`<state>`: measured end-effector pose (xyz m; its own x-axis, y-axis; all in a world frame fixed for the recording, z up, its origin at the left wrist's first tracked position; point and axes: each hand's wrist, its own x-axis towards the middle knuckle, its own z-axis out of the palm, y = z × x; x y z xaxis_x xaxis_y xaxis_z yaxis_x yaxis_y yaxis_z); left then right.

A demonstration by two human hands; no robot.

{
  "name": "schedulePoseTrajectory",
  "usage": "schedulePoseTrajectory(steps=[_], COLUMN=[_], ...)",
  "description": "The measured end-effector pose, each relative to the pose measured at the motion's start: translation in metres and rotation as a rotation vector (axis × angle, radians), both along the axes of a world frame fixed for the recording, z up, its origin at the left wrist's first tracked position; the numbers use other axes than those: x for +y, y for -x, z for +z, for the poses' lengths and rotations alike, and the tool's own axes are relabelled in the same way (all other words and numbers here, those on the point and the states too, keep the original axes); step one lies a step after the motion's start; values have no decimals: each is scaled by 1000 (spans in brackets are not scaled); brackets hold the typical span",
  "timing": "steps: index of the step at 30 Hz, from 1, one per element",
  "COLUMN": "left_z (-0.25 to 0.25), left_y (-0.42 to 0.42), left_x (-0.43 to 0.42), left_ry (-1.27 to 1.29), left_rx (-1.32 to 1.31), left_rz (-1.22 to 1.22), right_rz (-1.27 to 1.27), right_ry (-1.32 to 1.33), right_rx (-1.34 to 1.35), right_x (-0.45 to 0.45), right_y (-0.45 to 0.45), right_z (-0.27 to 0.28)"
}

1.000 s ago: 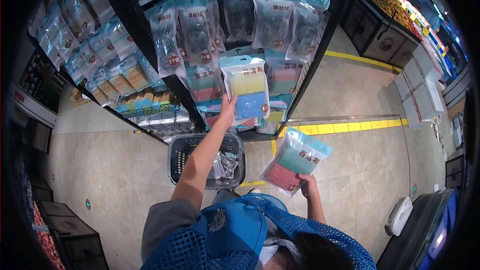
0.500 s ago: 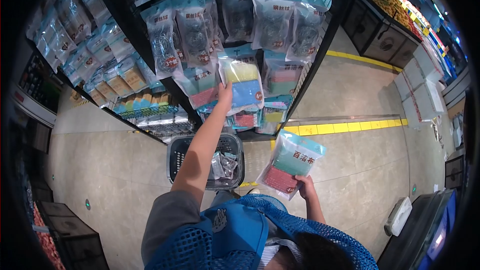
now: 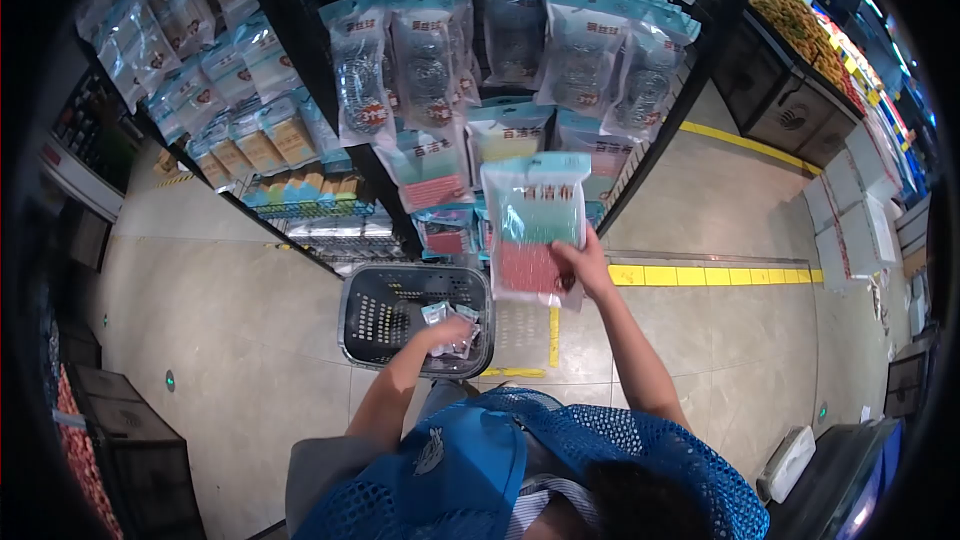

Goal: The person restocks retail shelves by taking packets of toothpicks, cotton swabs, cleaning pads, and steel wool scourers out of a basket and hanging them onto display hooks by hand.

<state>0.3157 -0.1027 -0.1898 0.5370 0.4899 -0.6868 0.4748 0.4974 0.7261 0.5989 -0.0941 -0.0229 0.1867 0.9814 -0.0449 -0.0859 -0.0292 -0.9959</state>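
My right hand grips the lower right corner of a pack of scouring pads, with a green pad above a red one in clear plastic with a light-blue top. It is held upright in front of the rack. Lower and to the left, my left hand is inside a dark grey shopping basket, at small clear plastic packets. Its fingers are blurred and partly hidden, so a grip on a packet does not show. Similar scouring pad packs hang on the rack just behind.
Above the pads hang several packs of steel wool balls. Another shelf with wrapped goods stands at the left. Yellow tape crosses the floor at right, and white boxes are stacked beyond.
My left hand has come away from a yellow-and-blue pad pack on the rack and down into the basket. My right hand has raised its pack up and left, towards the rack.
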Motion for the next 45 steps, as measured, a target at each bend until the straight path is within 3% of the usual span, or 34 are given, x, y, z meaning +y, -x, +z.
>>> schedulePoseTrajectory(steps=[1, 2, 3, 4, 13, 19, 24, 26, 28, 30, 33, 36, 37, 39, 41, 43, 45], left_z=[-23, -42, -39, -117, -121, -119, -98, -72, -36, -55, -16, -19, -7, 30, -6, -68, -130], left_y=[26, 53, 76, 128, 229, 188, 155, 114, 80, 63, 37, 50, 54, 65, 93, 128, 164], left_x=[-29, -52, -81, -113, -364, -296, -203, -169, -144, -132, -141, -157, -158, -164, -172, -187, -220], left_ry=[-92, -488, -503, -679, -671, -729, -849, -475, -518, -525, -444, -321, -321, -472, -410, -298, -638], left_rx=[116, 285, 493, 658, 660, 622, 594, 659, 521, 464, 355, 196, 193, 366, 460, 647, 552], left_rz=[-53, -364, -385, -769, -663, -602, -574, 156, 173, 24, -137, -268, -266, -571, -569, -570, -345], right_rz=[8, -21, -11, 17, 64, 98, 76, 66, 110, 89, 52, 37, 32, 32, 25, 12, -86], right_ry=[16, -89, -89, -74, -80, 5, -88, -105, 11, 27, 27, 48, 58, 78, 233, 219, 81], right_rx=[-8, -39, -32, 14, 144, 96, 48, -6, -57, -25, 27, 150, 165, 179, 84, 111, 173], right_x=[15, 32, 42, 50, 66, 51, 79, 93, 101, 105, 105, 104, 104, 107, 112, 125, 134], right_y=[1, 1, 3, 6, 13, 10, 11, 12, 10, 11, 15, 14, 14, 12, 9, 12, 19], right_z=[2, -6, -1, 6, 7, 4, 12, 8, 3, -3, -6, -10, -10, -11, -11, -20, -32])
